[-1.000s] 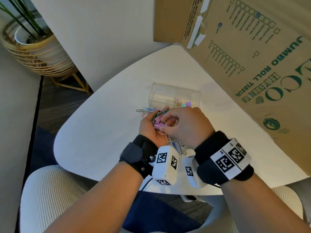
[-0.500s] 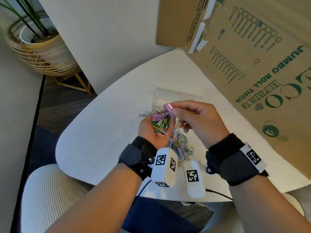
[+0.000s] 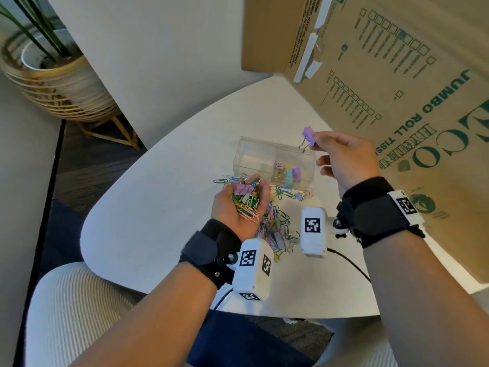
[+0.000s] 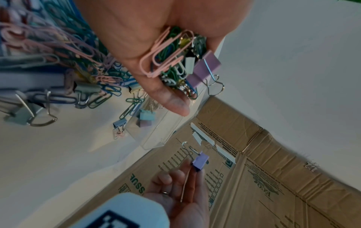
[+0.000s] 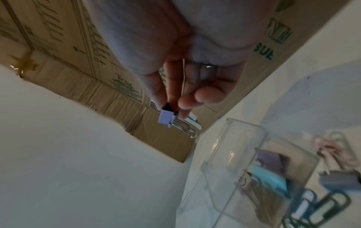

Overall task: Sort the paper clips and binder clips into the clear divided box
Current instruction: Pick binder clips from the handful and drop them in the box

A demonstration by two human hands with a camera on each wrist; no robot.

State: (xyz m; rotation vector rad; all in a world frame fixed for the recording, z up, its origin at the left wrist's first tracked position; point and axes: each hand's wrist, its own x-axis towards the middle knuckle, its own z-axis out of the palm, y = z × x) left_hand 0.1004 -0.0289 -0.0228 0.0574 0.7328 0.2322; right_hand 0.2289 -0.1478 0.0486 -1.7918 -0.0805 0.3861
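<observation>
White table (image 3: 158, 207): right hand (image 3: 344, 157) pinches 1 purple binder clip (image 3: 308, 135) above the clear divided box (image 3: 254, 157) for dropping; left hand (image 3: 238, 207) cups unsorted clips (image 3: 244, 200).

Purple binder clip (image 3: 308, 136) now above box (image 3: 275, 161)

L hand (image 3: 239, 207) cupped palm-up, R hand (image 3: 344, 157) raised, thumb+forefinger pinching

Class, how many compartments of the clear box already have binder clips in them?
1. In the clear box, only the right compartment holds binder clips; the left compartment looks bare. The right hand holds a purple binder clip above the box.
</observation>
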